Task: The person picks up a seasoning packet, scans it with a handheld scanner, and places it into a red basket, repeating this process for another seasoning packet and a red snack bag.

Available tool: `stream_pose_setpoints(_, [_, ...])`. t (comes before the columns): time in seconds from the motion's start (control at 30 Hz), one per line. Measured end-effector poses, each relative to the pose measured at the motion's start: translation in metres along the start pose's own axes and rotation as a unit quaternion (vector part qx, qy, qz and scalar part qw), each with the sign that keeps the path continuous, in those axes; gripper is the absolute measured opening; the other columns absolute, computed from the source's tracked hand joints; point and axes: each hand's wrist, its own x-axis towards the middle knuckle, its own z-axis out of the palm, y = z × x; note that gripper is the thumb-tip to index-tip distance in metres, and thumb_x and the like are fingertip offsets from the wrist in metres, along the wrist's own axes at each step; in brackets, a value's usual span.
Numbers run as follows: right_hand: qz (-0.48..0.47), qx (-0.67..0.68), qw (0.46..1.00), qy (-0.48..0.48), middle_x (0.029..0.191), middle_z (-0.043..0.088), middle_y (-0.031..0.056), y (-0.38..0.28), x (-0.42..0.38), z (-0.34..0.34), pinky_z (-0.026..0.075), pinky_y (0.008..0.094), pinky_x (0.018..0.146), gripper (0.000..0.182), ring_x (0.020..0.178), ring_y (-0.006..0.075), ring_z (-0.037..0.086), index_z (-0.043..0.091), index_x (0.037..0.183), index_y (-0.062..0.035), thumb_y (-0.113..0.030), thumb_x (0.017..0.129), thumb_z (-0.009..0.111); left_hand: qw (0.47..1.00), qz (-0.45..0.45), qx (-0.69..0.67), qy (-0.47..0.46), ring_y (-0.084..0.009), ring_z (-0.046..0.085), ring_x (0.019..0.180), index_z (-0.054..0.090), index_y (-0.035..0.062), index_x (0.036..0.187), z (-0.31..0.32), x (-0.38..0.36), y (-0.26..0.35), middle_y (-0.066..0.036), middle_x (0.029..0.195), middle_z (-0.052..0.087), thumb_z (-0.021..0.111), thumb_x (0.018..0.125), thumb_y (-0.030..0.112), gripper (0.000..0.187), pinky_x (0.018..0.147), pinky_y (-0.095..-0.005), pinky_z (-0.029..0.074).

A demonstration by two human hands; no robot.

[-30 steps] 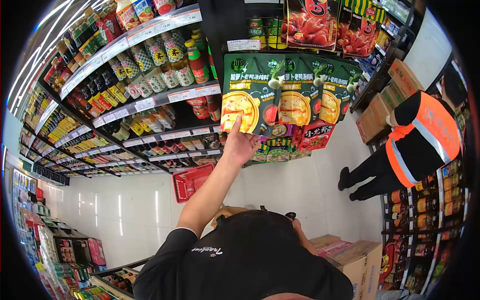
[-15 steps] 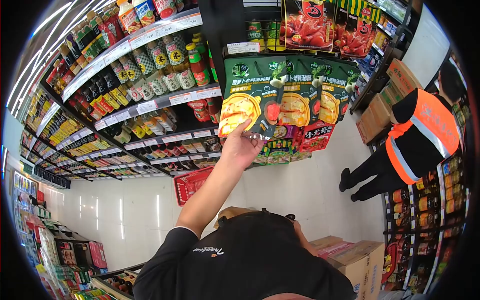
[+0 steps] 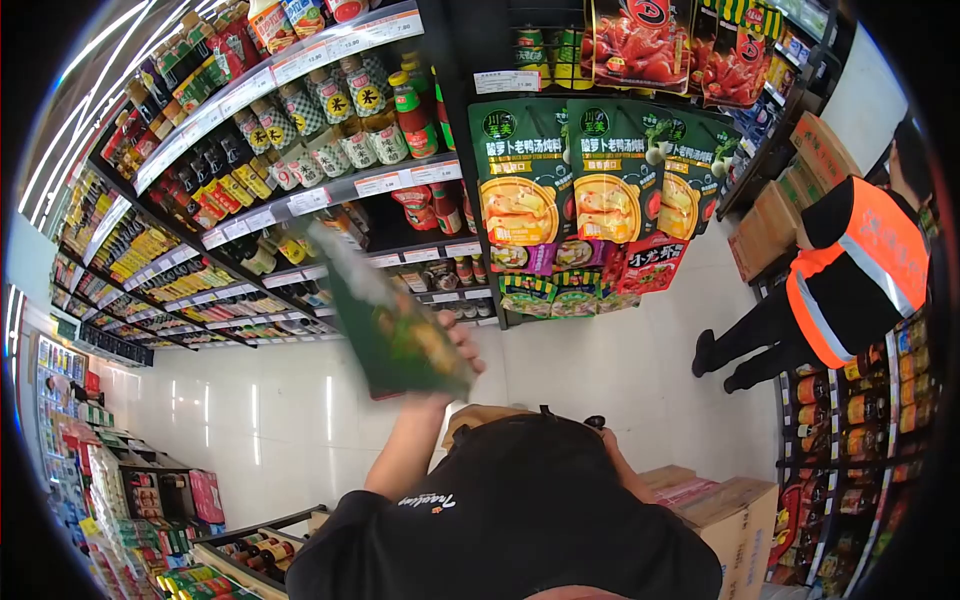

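Observation:
My left hand point(image 3: 458, 345) is closed on a green pouch point(image 3: 385, 325), blurred by motion and tilted, in front of my chest. Over the aisle floor it hangs, apart from the shelf. Matching green soup seasoning pouches point(image 3: 612, 185) with a yellow soup picture hang in rows on the rack ahead. My right hand point(image 3: 612, 440) is low at my right side, beside a small black knob-like thing point(image 3: 595, 422). Its fingers are mostly hidden, so I cannot make out whether it grips anything.
Shelves of bottled sauces point(image 3: 330, 100) run along the left. Red crayfish packets point(image 3: 640, 45) hang above the pouches. On the right stands a person in an orange vest point(image 3: 860, 270), near stacked cartons point(image 3: 770, 215). Another carton point(image 3: 735, 510) is close on my right.
My left hand has pulled the green pouch away from the rack, down and left toward my body. The view has shifted slightly; the red basket on the floor is now out of sight.

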Motion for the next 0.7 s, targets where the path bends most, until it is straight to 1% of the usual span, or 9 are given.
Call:
stream_pose_setpoints(0.03, [-0.028, 0.000, 1.000, -0.010, 0.087, 0.066, 0.0283, 0.002, 0.004, -0.002, 0.050, 0.0445, 0.074, 0.062, 0.092, 0.0428, 0.064, 0.065, 0.094, 0.0043, -0.053, 0.071, 0.067, 0.994, -0.019, -0.104, -0.033, -0.0185, 0.051, 0.079, 0.052, 0.0129, 0.113, -0.003, 0.000, 0.005, -0.003, 0.090, 0.052, 0.058, 0.089, 0.033, 0.031, 0.080, -0.0382, 0.044])
stream_pose_setpoints(0.07, [-0.036, -0.006, 0.999, -0.017, 0.086, 0.066, 0.0279, 0.005, 0.005, -0.004, 0.050, 0.0444, 0.074, 0.061, 0.091, 0.0425, 0.064, 0.065, 0.094, 0.0041, -0.052, 0.071, 0.067, 0.996, -0.008, -0.091, -0.023, -0.0123, 0.050, 0.075, 0.051, 0.0128, 0.106, -0.001, -0.008, 0.005, 0.002, 0.080, 0.049, 0.054, 0.092, 0.033, 0.024, 0.076, -0.0339, 0.043])
stream_pose_setpoints(0.1, [-0.034, -0.011, 0.999, -0.020, 0.086, 0.066, 0.0274, 0.000, 0.004, -0.005, 0.050, 0.0442, 0.074, 0.061, 0.090, 0.0421, 0.064, 0.065, 0.094, 0.0039, -0.052, 0.071, 0.068, 0.992, -0.009, -0.126, -0.021, -0.0115, 0.050, 0.071, 0.052, 0.0113, 0.104, -0.016, -0.018, 0.007, 0.002, 0.081, 0.049, 0.052, 0.094, 0.033, 0.024, 0.071, -0.0320, 0.044])
stream_pose_setpoints(0.17, [-0.024, -0.020, 0.999, -0.030, 0.085, 0.066, 0.0266, -0.006, 0.002, -0.004, 0.050, 0.0440, 0.073, 0.059, 0.089, 0.0415, 0.064, 0.064, 0.095, 0.0035, -0.051, 0.071, 0.068, 0.994, 0.026, -0.101, 0.033, -0.0119, 0.049, 0.068, 0.052, 0.0102, 0.102, -0.021, -0.035, 0.008, 0.001, 0.079, 0.049, 0.050, 0.095, 0.032, 0.023, 0.066, -0.0307, 0.044])
stream_pose_setpoints(0.3, [-0.027, -0.064, 0.996, -0.061, 0.083, 0.066, 0.0249, -0.008, 0.009, -0.016, 0.050, 0.0434, 0.071, 0.057, 0.085, 0.0401, 0.065, 0.064, 0.096, 0.0026, -0.048, 0.071, 0.069, 0.993, 0.035, -0.088, 0.067, -0.0120, 0.046, 0.065, 0.049, 0.0085, 0.100, -0.047, -0.055, 0.012, 0.000, 0.076, 0.045, 0.049, 0.095, 0.034, 0.026, 0.061, -0.0279, 0.042])
stream_pose_setpoints(0.47, [-0.054, -0.129, 0.984, -0.111, 0.080, 0.066, 0.0228, -0.017, 0.021, -0.026, 0.050, 0.0427, 0.069, 0.054, 0.081, 0.0385, 0.065, 0.064, 0.097, 0.0016, -0.045, 0.071, 0.070, 0.984, 0.046, -0.132, 0.108, -0.0101, 0.046, 0.056, 0.047, 0.0059, 0.102, -0.053, -0.065, 0.019, -0.001, 0.073, 0.043, 0.047, 0.095, 0.025, 0.021, 0.055, -0.0231, 0.041])
stream_pose_setpoints(0.57, [-0.083, -0.141, 0.980, -0.112, 0.078, 0.066, 0.0215, -0.044, 0.027, -0.028, 0.050, 0.0423, 0.068, 0.053, 0.079, 0.0375, 0.065, 0.063, 0.098, 0.0010, -0.043, 0.071, 0.070, 0.985, 0.031, -0.167, 0.026, -0.0103, 0.048, 0.054, 0.045, 0.0053, 0.103, -0.057, -0.065, 0.025, -0.001, 0.071, 0.044, 0.046, 0.095, 0.023, 0.020, 0.052, -0.0237, 0.042])
stream_pose_setpoints(0.6, [-0.095, -0.146, 0.978, -0.112, 0.078, 0.066, 0.0211, -0.061, 0.028, -0.031, 0.050, 0.0421, 0.067, 0.052, 0.078, 0.0371, 0.065, 0.063, 0.099, 0.0008, -0.043, 0.071, 0.071, 0.985, 0.033, -0.172, -0.005, -0.0120, 0.049, 0.054, 0.046, 0.0039, 0.103, -0.057, -0.065, 0.027, -0.003, 0.071, 0.045, 0.049, 0.094, 0.029, 0.026, 0.054, -0.0250, 0.043])
stream_pose_setpoints(0.7, [-0.148, -0.119, 0.977, -0.098, 0.076, 0.066, 0.0198, -0.111, 0.032, -0.031, 0.050, 0.0417, 0.066, 0.051, 0.075, 0.0361, 0.066, 0.063, 0.099, 0.0002, -0.041, 0.071, 0.071, 0.977, 0.056, -0.193, -0.069, -0.0124, 0.051, 0.055, 0.043, 0.0044, 0.101, -0.050, -0.066, 0.023, -0.003, 0.070, 0.045, 0.049, 0.094, 0.029, 0.026, 0.054, -0.0256, 0.044])
